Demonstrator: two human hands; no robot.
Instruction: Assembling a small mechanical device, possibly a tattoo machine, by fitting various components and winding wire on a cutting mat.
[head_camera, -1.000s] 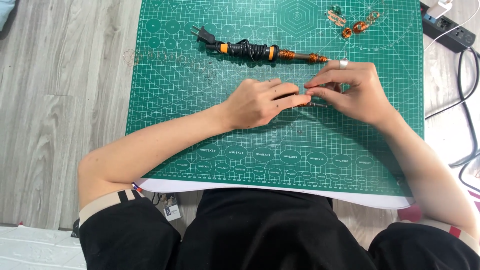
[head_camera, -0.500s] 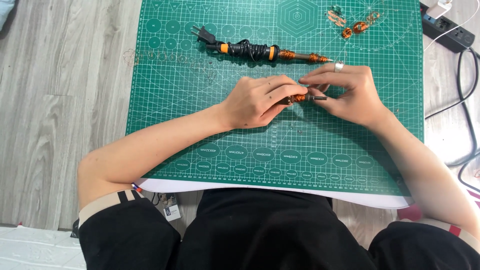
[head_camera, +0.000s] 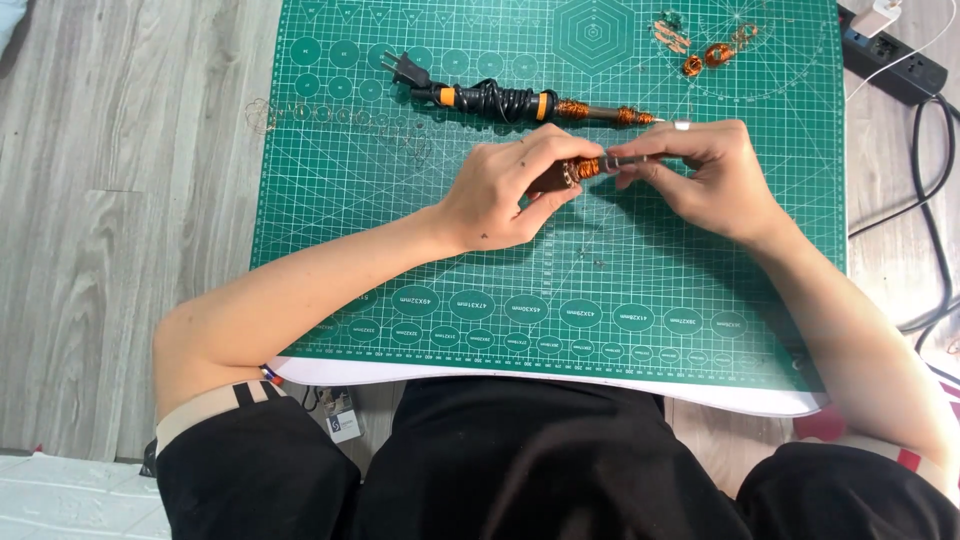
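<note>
Copper-wound rod, slim, part dark and part metal: centre of frame, slightly above the middle, held level just over the green cutting mat. Left hand: fingers curled closed around the rod's dark end, thumb beneath. Right hand: fingertips pinched shut on the rod's bare metal end, remaining fingers loosely bent; ring on one finger. Both hands meet at the rod, fingertips nearly touching. Soldering iron: black cord coiled round its handle, plug at the left, lies on the mat just above the hands, apart from them. Small copper coils: upper right of the mat. Black power strip: upper right corner, off the mat.
</note>
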